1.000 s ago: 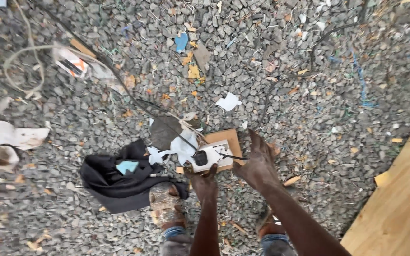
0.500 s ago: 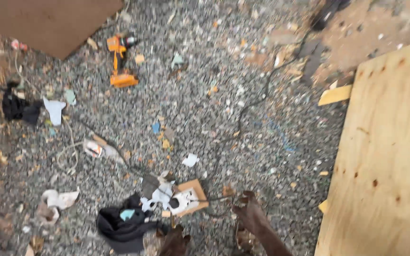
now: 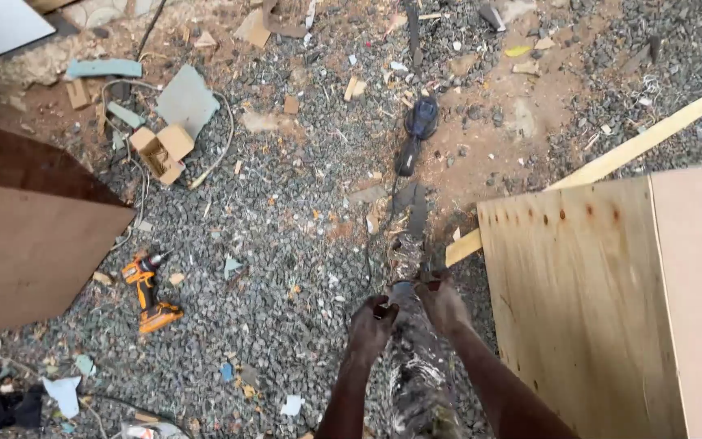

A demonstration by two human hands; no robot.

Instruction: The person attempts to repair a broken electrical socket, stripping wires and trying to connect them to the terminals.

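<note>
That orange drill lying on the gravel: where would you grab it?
By the handle of the orange drill, coming from above. It lies flat on its side on the gravel, the handle running between the dark chuck end and the wide orange base, with open stones around it.

Rough grey gravel ground lies matt and dusty; the pale plywood panel looks smooth-grained, the orange plastic cordless drill slightly glossy, the brown cardboard box dull.

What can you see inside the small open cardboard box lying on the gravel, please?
The cardboard box lies with its flaps open, showing only a dark, shadowed interior. Whether anything sits inside cannot be told. A pale cable loops around it on the gravel.
</note>
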